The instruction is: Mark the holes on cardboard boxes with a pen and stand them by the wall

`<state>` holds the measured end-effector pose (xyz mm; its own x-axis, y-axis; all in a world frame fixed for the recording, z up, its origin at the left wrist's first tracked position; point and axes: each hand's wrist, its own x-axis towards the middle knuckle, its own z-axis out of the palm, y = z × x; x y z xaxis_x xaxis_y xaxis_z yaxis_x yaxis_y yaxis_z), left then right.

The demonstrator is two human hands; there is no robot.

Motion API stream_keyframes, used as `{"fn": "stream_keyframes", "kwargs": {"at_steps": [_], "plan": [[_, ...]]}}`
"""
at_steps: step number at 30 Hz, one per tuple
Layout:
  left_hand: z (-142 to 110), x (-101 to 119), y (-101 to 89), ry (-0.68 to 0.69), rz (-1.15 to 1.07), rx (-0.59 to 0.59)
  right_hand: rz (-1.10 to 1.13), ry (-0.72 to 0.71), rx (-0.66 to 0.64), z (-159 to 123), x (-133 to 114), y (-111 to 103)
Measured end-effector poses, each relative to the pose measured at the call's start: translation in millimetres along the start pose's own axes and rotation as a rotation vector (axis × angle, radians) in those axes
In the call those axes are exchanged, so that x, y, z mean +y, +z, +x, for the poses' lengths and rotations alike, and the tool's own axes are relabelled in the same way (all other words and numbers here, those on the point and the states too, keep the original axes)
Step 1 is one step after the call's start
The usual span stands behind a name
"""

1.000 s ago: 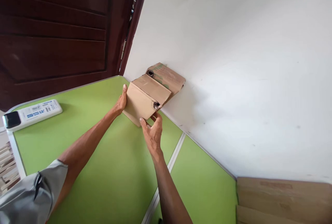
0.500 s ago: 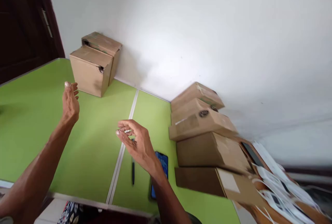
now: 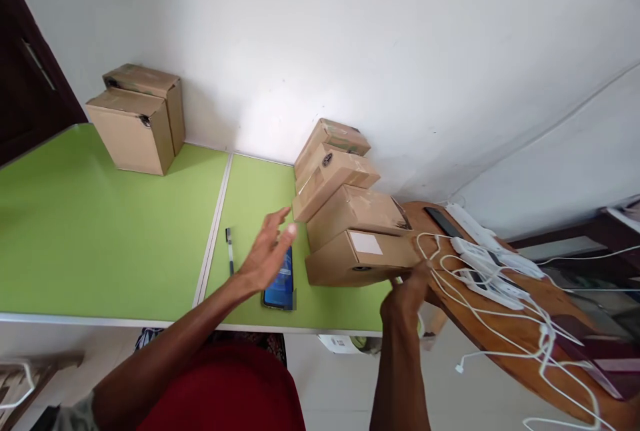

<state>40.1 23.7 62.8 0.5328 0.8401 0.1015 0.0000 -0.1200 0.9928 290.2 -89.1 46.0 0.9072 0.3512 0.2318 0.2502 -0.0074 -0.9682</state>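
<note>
My left hand [image 3: 270, 251] is open above the phone [image 3: 281, 284], its thumb and fingers apart and pointing toward the row of cardboard boxes. Reaching to the right end of the nearest cardboard box [image 3: 333, 263], my right hand [image 3: 406, 294] has its thumb low by the front side and its fingers spread near the end. Whether it presses on the box cannot be made out. A white label [image 3: 366, 243] is on that box. Behind it stand a larger box [image 3: 333, 214] and several more, leaning in a row. A pen [image 3: 230, 248] lies left of the phone.
Two cardboard boxes [image 3: 133, 128] stand at the far left against the white wall [image 3: 280, 38]. To the right, a wooden table [image 3: 480, 324] carries power strips [image 3: 487, 261], tangled white cables [image 3: 543, 351] and a dark phone-like slab [image 3: 443, 221]. The green table's front edge [image 3: 125, 321] runs below.
The view has swung right. My right hand has moved from above the pen to the nearest box's right end. My left hand has come across to above the phone.
</note>
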Motion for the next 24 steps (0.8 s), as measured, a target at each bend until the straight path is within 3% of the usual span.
{"fn": "stream_keyframes", "kwargs": {"at_steps": [3, 5, 8, 11, 15, 18, 21, 24], "plan": [[11.9, -1.5, 39.4, -0.001, 0.041, -0.193, 0.044, 0.109, -0.068, -4.6, 30.4, 3.5], [19.0, -4.2, 54.6, 0.004, 0.066, -0.281, 0.055, 0.121, -0.117, -16.6, 40.5, 2.1], [17.4, -3.5, 58.8, 0.034, 0.090, -0.365, 0.047, 0.094, -0.153, -35.1, 41.0, -11.4], [1.3, 9.6, 45.9, 0.095, 0.088, -0.395, 0.024, 0.036, -0.152, -49.2, 22.7, -32.4], [-22.8, 42.1, 22.6, 0.190, -0.087, -0.297, -0.064, -0.196, -0.154, -68.7, -30.2, -52.1], [-34.7, 63.4, 10.1, 0.164, -0.292, -0.067, 0.018, -0.309, -0.339, -89.0, -68.2, -51.6], [-46.8, 72.7, -3.5, 0.079, -0.468, 0.117, 0.067, -0.194, -0.503, -111.3, -78.9, -40.4], [-62.9, 72.1, -24.5, 0.028, -0.424, 0.133, 0.154, 0.047, -0.548, -126.8, -65.1, -24.7]]}}
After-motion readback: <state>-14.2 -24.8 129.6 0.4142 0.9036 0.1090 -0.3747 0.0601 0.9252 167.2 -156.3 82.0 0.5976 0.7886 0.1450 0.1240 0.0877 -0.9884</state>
